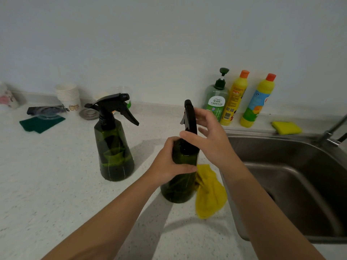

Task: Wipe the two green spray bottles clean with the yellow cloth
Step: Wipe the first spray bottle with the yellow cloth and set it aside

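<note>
The left hand [170,162] wraps the near bottle [178,184], hiding its shoulder; it stands upright on the table [56,184], nozzle pointing away. The right hand [210,141], fingers loosely spread, touches its trigger head. The cloth [208,194] lies partly hidden behind it. The far bottle [115,151] stands upright, nozzle left.

Both bare forearms reach forward; the left hand [170,162] curls closed, while the right hand [208,139] seems loosely spread.

Our single head-worn view, looking forward and down, close over the countertop [56,184], sink [293,175] at right
</note>
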